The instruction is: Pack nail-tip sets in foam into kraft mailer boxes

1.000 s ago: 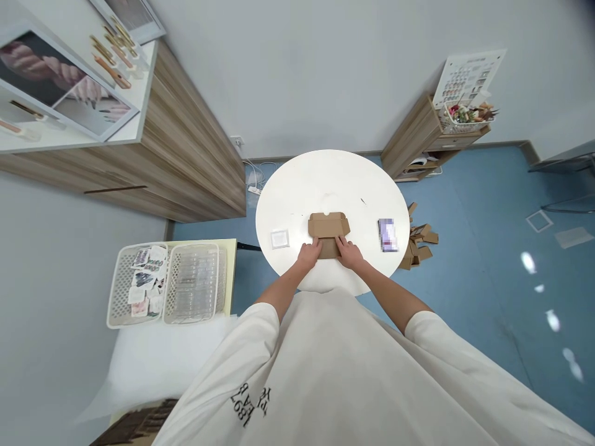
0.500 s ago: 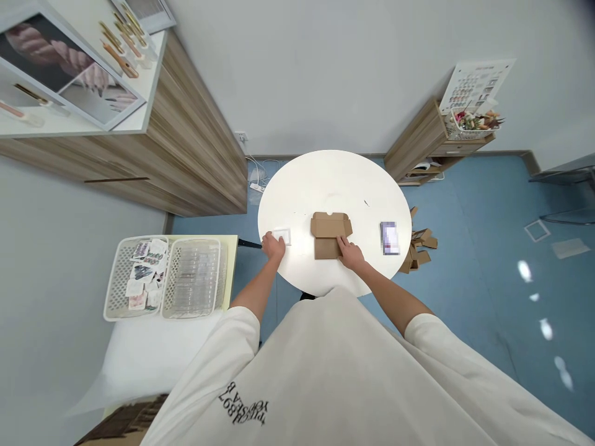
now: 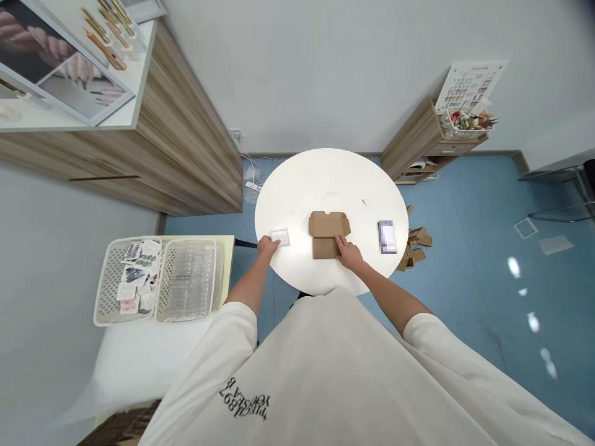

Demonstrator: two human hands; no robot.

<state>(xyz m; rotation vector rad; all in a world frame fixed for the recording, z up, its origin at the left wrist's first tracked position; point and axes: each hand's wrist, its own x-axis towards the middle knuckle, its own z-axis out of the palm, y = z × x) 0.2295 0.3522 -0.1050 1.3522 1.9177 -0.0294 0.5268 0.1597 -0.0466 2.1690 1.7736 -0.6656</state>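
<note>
At the left edge of a round white table point(image 3: 325, 176), my left hand point(image 3: 268, 246) is closed on the near corner of a small, flat, clear-and-white plastic case point(image 3: 280, 236). An unfolded brown cardboard box point(image 3: 330, 226) lies in the middle, its lid and side flaps spread toward the far side. My right hand point(image 3: 350, 253) rests on the right side of this box, fingers stretched out over the cardboard. Farther right on the table is a purple-and-white pack point(image 3: 387, 237), its face blurred.
Left of the table, one white basket point(image 3: 105, 282) holds printed packets and another point(image 3: 160, 303) holds stacked clear cases. More cardboard boxes point(image 3: 416, 248) lie on the floor at right. A wooden cabinet point(image 3: 195, 124) and a small shelf unit point(image 3: 418, 139) stand by the wall.
My left hand has shifted slightly left and its fingers now leave more of the plastic case showing. My right hand stays on the cardboard box. The whole view has moved a little.
</note>
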